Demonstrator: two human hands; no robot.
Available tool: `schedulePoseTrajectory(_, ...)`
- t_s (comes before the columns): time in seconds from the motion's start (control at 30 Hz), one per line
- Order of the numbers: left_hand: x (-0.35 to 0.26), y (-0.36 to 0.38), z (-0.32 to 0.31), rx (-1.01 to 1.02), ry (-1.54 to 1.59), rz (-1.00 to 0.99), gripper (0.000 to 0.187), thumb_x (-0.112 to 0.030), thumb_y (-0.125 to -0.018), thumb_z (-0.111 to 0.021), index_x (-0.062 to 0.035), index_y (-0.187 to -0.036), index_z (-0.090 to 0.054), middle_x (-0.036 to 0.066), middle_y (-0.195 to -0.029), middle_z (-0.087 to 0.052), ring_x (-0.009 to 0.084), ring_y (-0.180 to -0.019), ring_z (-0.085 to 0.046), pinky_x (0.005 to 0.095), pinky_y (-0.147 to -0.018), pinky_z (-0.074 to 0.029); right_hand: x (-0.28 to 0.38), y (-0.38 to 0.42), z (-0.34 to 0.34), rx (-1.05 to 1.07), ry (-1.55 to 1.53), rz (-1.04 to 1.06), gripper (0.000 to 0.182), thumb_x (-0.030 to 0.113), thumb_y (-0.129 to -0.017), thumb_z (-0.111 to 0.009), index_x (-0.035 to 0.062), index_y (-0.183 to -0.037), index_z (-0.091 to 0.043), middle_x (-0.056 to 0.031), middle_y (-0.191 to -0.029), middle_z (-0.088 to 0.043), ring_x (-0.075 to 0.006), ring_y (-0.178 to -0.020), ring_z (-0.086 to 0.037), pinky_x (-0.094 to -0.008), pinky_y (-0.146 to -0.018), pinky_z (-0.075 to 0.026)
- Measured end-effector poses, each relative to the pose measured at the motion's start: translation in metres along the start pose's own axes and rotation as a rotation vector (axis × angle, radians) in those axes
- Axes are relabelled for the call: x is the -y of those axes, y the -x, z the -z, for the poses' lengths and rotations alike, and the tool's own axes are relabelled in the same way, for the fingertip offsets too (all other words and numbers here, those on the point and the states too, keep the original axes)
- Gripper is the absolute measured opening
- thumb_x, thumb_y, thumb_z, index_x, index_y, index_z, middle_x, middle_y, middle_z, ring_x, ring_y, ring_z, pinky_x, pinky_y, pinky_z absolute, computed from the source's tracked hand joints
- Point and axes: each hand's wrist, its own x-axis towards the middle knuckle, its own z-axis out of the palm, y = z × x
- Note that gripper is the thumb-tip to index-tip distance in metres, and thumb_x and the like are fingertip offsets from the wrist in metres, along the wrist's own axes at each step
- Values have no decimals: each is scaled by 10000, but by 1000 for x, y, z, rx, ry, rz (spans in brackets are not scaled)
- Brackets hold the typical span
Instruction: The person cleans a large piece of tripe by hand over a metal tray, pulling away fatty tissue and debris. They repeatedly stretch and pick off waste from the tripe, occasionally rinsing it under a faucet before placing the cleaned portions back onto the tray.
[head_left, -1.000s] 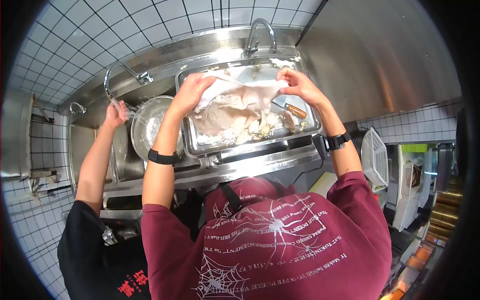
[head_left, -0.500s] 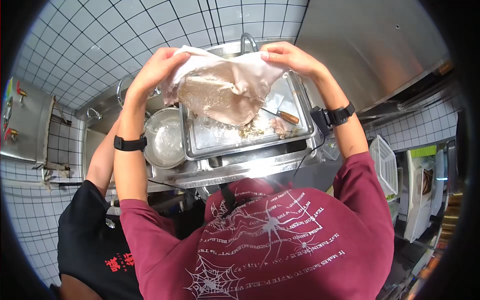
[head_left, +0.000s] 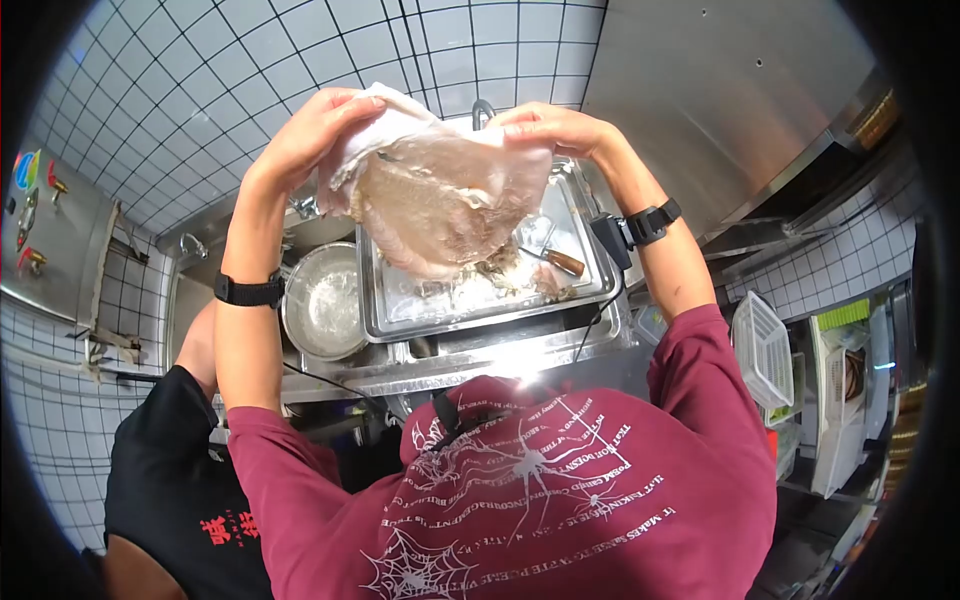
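Observation:
With both hands I hold up a large, limp, pale sheet that looks like raw tripe (head_left: 430, 205), white at the upper edge and beige and rough in the middle. My left hand (head_left: 325, 125) pinches its upper left edge, thumb on the near side. At the upper right, my right hand (head_left: 550, 128) grips the other edge. The sheet hangs over a metal tray (head_left: 480, 322) and hides part of it. On the tray lie a wooden-handled tool (head_left: 565, 262), its blade partly hidden, and wet scraps (head_left: 552, 282).
The tray rests across a steel sink (head_left: 470, 350). A round metal bowl of cloudy water (head_left: 330, 305) stands to its left. A co-worker in a black shirt (head_left: 170, 470) is close on my left. White plastic baskets (head_left: 762, 350) stand at the right.
The sheet has shifted left and now hangs lower over the tray, more turned toward me. My right hand has moved left and slightly down, closer to my left hand.

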Motion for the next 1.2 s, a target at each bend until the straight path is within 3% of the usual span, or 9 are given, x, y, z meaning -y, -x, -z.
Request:
schedulePoseTrajectory(0.1, -12, 5, -6, -9, 17, 10, 291, -257, -907, -584, 27, -925, -642, -8, -815, -615, 49, -717, -539, 204, -638, -450, 3, 0, 5, 100, 212, -110, 358, 247, -832, -713, -37, -1045, -661, -35, -962, -671, -96, -885, -589, -253, -801, -470)
schedulePoseTrajectory(0.37, -31, 13, -4, -16, 16, -3, 297, -282, -891, -608, 11, -926, -641, -10, -809, -619, 54, -709, -547, 205, -635, -449, 25, 8, -6, 50, 102, -13, 237, 221, -846, -699, 8, -938, -655, 27, -839, -624, -66, -796, -557, -229, -738, -449)
schedulePoseTrajectory(0.43, -34, 14, -2, -22, 21, 10, 294, -279, -891, -610, 10, -933, -641, -6, -818, -622, 57, -718, -552, 207, -639, -450, 30, 7, -4, 97, 324, 49, 264, 234, -847, -698, 8, -974, -653, 18, -887, -633, -70, -839, -560, -243, -772, -455)
schedulePoseTrajectory(0.57, -28, 14, 9, -41, -4, -6, 305, -283, -884, -621, 8, -974, -636, 15, -872, -629, 71, -783, -564, 218, -695, -456, 29, 5, 1, 54, 287, -12, 433, 295, -807, -734, -18, -1093, -649, -38, -1013, -654, -112, -963, -574, -278, -864, -463)
schedulePoseTrajectory(0.73, -38, 23, -7, -148, 10, -10, 305, -259, -919, -573, 34, -921, -659, 5, -854, -648, 61, -777, -568, 218, -713, -457, 24, 0, -5, 140, -13, 49, 506, 295, -873, -656, -52, -1227, -551, -76, -1072, -639, -136, -971, -582, -292, -881, -463)
schedulePoseTrajectory(0.83, -31, 22, -1, -116, 40, -56, 307, -258, -923, -568, 36, -926, -655, 2, -854, -643, 59, -786, -564, 219, -725, -456, 18, -5, -23, 97, -151, 152, 450, 302, -876, -637, -57, -1136, -558, -71, -1003, -623, -121, -905, -582, -259, -799, -478)
schedulePoseTrajectory(0.9, -29, 18, 11, -56, -62, -8, 350, -259, -908, -602, 18, -1121, -582, 55, -1016, -618, 104, -948, -569, 240, -845, -462, 13, -14, -27, 88, -213, 247, 366, 317, -887, -609, -27, -1003, -559, -43, -888, -579, -93, -793, -558, -228, -692, -469)
schedulePoseTrajectory(1.0, -29, 19, 12, -63, -54, 3, 364, -266, -908, -600, 25, -1125, -579, 63, -1036, -615, 105, -959, -565, 238, -852, -458, 9, -20, -33, 103, -419, 273, 304, 206, -919, -551, -44, -1091, -567, -70, -1007, -617, -113, -897, -593, -255, -807, -482)
schedulePoseTrajectory(1.2, -22, 19, 16, 7, -13, 6, 326, -287, -910, -593, 20, -1012, -636, 16, -911, -634, 78, -826, -574, 218, -744, -462, 18, -24, -41, 199, -476, 298, 309, 234, -936, -516, -40, -1074, -557, -71, -958, -611, -112, -843, -590, -258, -770, -480)
